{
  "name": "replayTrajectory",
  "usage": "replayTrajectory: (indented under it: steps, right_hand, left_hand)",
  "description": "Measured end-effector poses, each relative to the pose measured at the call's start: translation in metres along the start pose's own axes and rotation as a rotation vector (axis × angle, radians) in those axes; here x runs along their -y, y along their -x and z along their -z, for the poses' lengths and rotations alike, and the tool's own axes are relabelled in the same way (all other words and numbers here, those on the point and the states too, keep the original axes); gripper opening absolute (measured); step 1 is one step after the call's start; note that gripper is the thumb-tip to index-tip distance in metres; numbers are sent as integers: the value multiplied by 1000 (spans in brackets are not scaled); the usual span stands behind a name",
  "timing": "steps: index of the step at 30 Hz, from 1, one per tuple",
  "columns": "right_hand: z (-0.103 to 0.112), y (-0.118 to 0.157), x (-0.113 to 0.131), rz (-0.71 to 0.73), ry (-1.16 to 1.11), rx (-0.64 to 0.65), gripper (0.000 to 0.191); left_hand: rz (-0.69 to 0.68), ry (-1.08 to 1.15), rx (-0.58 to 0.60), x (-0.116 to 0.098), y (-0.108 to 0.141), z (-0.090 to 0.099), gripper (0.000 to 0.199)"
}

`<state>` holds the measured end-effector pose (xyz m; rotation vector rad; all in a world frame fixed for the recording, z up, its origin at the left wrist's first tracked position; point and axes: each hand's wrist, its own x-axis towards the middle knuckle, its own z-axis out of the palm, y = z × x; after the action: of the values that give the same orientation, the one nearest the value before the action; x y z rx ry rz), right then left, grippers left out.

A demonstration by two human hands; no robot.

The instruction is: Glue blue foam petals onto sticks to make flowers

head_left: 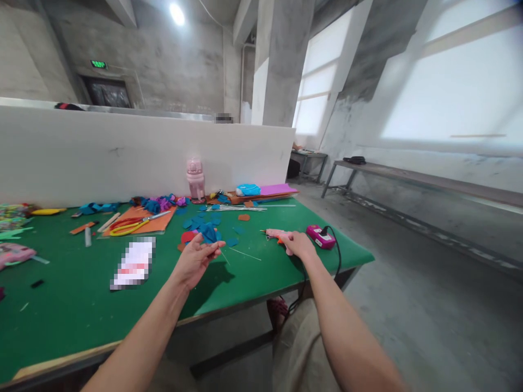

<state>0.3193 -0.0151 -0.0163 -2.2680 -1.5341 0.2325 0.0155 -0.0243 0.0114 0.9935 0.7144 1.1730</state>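
My left hand is raised over the green table, with thumb and fingers pinched on a blue flower of folded petal-like pieces. A thin pale stem appears to run down below the fingers. To the right, my right hand is wrapped round the grip of a pink hot glue gun, whose nozzle points left, low over the tabletop. Loose blue petal pieces lie scattered behind the left hand, and a red piece lies beside it. A thin white stick rests between the hands.
A magenta power socket with a black cord stands near the table's right edge. Red-and-yellow scissors lie on orange sheets at left. A pink bottle stands against the white partition. Thin wires lie at the back.
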Motion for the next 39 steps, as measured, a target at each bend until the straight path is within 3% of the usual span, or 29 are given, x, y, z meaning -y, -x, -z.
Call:
replayTrajectory:
  steps: [3,4,5,8,10,14,18,26,33,39]
  right_hand:
    - [5,19,15,18,-101,-169,38]
    - [4,27,24,99,-212,-238,36]
    - [2,35,35,190,-344,-225,34]
    - [-12,61,73,454,-639,122,27]
    - [-22,74,96,540,-716,286,25]
    - [-36,87,121,559,-774,256,20]
    - [-39,88,126,534,-796,194,20]
    - [-36,90,123,457,-912,205,23]
    - [-34,95,126,494,-831,86,24]
    - [-32,97,126,526,-805,106,25]
  left_hand:
    - [10,-7,-21,0,1,-3,43]
    - [8,-9,-31,0,1,-4,43]
    - [5,-8,-39,1,1,-5,43]
    - [-19,-9,-64,3,0,-6,41]
    - [-42,-16,-81,5,-1,-6,40]
    - [-66,-13,-88,9,-3,-3,38]
    - [-73,14,-96,9,-2,-3,38]
    - [3,70,-108,5,5,-10,22]
    - [8,89,-143,6,3,-14,23]
    - [-2,85,-139,6,5,-15,23]
